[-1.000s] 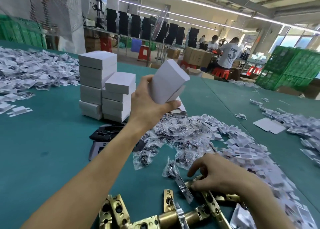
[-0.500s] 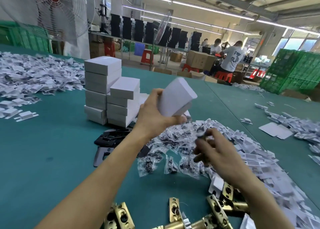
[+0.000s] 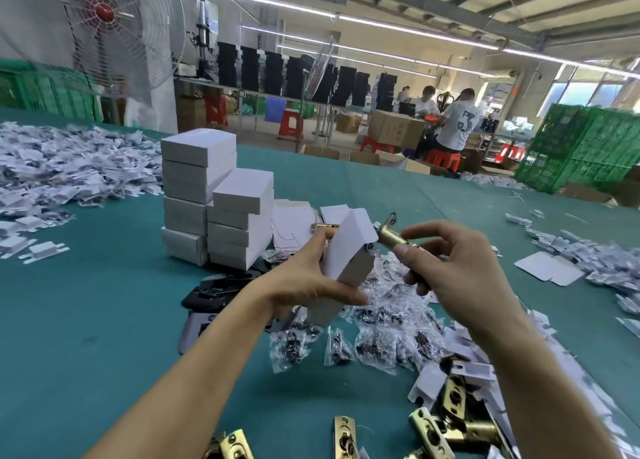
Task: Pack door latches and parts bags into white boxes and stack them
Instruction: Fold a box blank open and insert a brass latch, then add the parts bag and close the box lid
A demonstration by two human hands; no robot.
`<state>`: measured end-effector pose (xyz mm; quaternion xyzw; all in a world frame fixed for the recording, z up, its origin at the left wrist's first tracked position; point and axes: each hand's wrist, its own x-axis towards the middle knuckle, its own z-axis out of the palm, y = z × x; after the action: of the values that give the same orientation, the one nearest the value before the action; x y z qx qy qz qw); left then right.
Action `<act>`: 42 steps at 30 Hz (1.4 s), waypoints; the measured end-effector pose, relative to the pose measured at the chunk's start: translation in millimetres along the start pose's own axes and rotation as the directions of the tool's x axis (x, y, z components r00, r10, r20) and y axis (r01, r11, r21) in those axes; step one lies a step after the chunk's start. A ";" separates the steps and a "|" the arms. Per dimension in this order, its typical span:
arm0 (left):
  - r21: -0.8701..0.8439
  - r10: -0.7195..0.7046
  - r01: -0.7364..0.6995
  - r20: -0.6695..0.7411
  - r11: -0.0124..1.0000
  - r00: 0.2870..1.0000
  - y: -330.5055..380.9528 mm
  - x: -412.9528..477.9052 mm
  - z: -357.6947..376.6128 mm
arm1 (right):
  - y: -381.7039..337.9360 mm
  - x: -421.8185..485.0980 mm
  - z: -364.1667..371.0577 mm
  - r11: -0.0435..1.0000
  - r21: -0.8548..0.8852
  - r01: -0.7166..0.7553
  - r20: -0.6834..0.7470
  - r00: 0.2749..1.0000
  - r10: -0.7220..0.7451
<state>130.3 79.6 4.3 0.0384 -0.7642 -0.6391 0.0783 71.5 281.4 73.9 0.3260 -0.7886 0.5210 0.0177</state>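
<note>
Brass latch (image 3: pixel 390 239) pinched in right grip (image 3: pixel 460 268), white box (image 3: pixel 348 250) in left grip (image 3: pixel 304 280) (shirt (image 3: pixel 459 127): 3).

wall fan (image 3: pixel 104 11), green crates (image 3: pixel 581 146), red stools (image 3: pixel 291 124)

Two hands (image 3: pixel 304 282) (image 3: pixel 464 268), one held white box (image 3: pixel 346 250), one held latch (image 3: pixel 391 238), eight stacked boxes (image 3: pixel 207 188) (perhaps nine).

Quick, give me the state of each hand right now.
Left hand: closed around a white box.
Right hand: closed around a brass door latch, whose front end is at the box's upper end.
</note>
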 end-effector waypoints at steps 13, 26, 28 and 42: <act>-0.119 0.155 -0.162 -0.066 0.980 0.986 -4.9 -0.5 10.9 | -32.7 -3.6 -13.1 0.988 0.112 0.105 -0.026 0.994 -0.102; 0.099 0.224 -0.221 -0.023 0.970 0.974 1.2 -2.3 21.2 | -46.9 18.0 -22.0 0.999 0.040 -0.016 0.116 0.993 0.011; 0.100 0.228 -0.224 -0.029 0.969 0.973 1.9 -2.9 21.3 | -49.4 18.0 -23.7 1.000 -0.023 -0.002 0.162 0.987 0.005; -0.014 0.210 -0.209 0.033 0.978 0.977 5.8 -3.9 25.0 | -47.5 22.6 -8.6 0.995 -0.072 0.075 0.106 0.992 -0.067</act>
<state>130.2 105.5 5.5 -0.0538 -0.7620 -0.6317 0.1322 76.3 265.8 124.6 0.3797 -0.7955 0.4721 0.0077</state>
